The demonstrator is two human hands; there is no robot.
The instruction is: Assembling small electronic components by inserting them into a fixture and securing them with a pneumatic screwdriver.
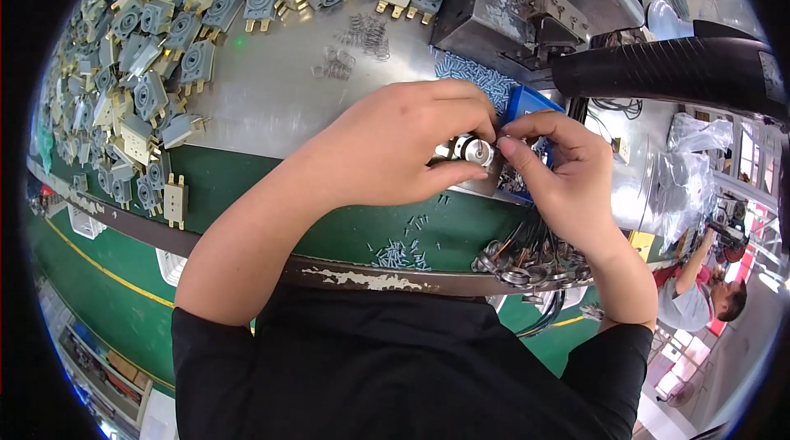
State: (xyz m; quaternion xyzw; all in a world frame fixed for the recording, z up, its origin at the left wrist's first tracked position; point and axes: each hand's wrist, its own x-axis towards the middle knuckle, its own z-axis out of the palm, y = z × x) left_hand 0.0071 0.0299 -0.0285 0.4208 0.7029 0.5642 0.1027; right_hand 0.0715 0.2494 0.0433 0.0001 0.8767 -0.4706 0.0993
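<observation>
Between the thumb and fingers of my left hand [395, 144] sits a small round part with a white face and a dark ring [476, 152], turned toward my right. My right hand [568, 172] is close beside it, thumb and forefinger pinched together. Whatever lies in that pinch is too small to make out. Behind and below the right fingers is a blue tray [531, 101] of small metal pieces, partly covered by the hand. A heap of small bluish screws [481, 78] lies just beyond my left fingers. Thin coil springs [362, 38] are scattered farther back on the metal plate.
Grey and cream switch-like housings [148, 98] pile up at the left and back. Loose screws [399, 255] lie near the front edge, beside round metal parts with wires [527, 263]. A black ribbed handle [671, 74] and metal fixture [527, 8] stand at right. Another person [699, 300] is at far right.
</observation>
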